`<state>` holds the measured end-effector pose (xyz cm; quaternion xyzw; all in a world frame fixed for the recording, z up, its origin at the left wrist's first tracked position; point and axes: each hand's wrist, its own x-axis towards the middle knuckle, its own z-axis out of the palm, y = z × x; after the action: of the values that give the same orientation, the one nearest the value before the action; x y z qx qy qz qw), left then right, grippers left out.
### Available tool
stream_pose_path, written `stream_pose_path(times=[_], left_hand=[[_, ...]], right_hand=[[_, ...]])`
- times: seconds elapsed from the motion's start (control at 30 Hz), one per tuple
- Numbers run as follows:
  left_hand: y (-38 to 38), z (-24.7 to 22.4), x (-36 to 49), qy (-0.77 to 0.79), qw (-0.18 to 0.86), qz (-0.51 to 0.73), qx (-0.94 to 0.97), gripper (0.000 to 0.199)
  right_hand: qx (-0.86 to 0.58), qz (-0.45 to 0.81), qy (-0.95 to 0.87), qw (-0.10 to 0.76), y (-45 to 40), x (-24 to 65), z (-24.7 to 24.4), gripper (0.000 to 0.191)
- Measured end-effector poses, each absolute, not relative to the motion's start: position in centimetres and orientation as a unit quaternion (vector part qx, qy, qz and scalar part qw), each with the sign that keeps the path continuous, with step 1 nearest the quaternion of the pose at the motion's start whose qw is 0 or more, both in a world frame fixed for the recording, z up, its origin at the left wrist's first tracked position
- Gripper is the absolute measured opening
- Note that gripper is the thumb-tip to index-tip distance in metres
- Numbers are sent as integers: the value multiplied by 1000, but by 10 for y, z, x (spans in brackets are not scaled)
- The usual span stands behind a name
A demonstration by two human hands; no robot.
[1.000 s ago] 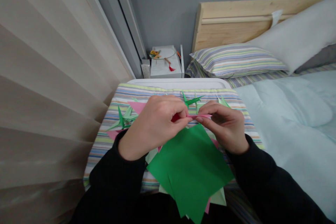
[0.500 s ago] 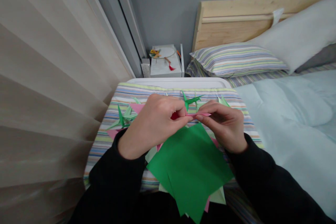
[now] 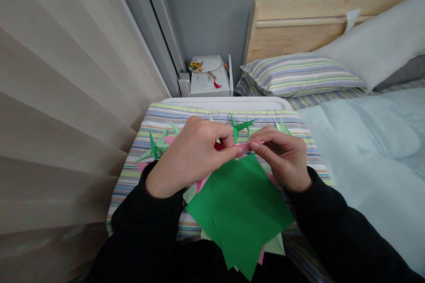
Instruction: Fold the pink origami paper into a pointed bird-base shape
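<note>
My left hand (image 3: 194, 157) and my right hand (image 3: 280, 157) pinch a narrow folded strip of pink origami paper (image 3: 250, 144) between their fingertips. Its red underside shows beside my left fingers. Below my hands lies a stack of square green paper sheets (image 3: 241, 212), with pink and pale green sheets peeking from under it. Several green origami cranes stand beyond my hands, one (image 3: 241, 126) just above the strip and another (image 3: 154, 150) left of my left hand. A pink paper sheet (image 3: 169, 140) lies partly under my left hand.
The papers rest on a striped cushion (image 3: 142, 172) with a white rim behind it. A beige pleated blind (image 3: 66, 97) fills the left. On the right are a pale blue duvet (image 3: 372, 154), a striped pillow (image 3: 299, 75) and a wooden headboard (image 3: 308, 26).
The pink strip tilts slightly more and shows a little shorter between my fingers. Both hands have shifted slightly downward in the view.
</note>
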<state>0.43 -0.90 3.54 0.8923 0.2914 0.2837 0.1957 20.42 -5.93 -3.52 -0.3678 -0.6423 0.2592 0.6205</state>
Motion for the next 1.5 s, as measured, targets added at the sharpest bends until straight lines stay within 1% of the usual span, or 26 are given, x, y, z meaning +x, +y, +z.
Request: stream_pose_path(times=[0.13, 0.27, 0.4, 0.53, 0.67, 0.83, 0.93, 1.13, 1.3, 1.5], left_hand=[[-9, 36, 5, 295, 194, 281, 892, 34], [-9, 35, 5, 301, 215, 286, 884, 37], [-7, 35, 4, 312, 257, 266, 875, 32], [-6, 35, 2, 320, 287, 252, 867, 29], [-6, 34, 1, 322, 312, 238, 862, 29], [-5, 35, 0, 327, 319, 232, 859, 28], [-4, 36, 1, 331, 304, 239, 860, 24], [-3, 37, 3, 330, 287, 256, 862, 11], [-5, 38, 3, 326, 306, 251, 859, 13], [-6, 39, 5, 326, 294, 250, 863, 16]], right_hand=[[-379, 247, -652, 608, -60, 206, -36, 16], [-392, 248, -644, 608, -60, 207, -38, 20], [-374, 280, -624, 627, -60, 205, -37, 10], [-350, 306, -622, 630, -59, 203, -36, 10], [-365, 300, -615, 631, -58, 202, -36, 8], [-367, 320, -590, 644, -59, 201, -39, 16], [-364, 318, -593, 644, -59, 201, -41, 20], [-370, 268, -612, 646, -58, 203, -49, 35], [-370, 195, -663, 621, -58, 207, -51, 32], [-341, 165, -689, 618, -58, 207, -46, 29]])
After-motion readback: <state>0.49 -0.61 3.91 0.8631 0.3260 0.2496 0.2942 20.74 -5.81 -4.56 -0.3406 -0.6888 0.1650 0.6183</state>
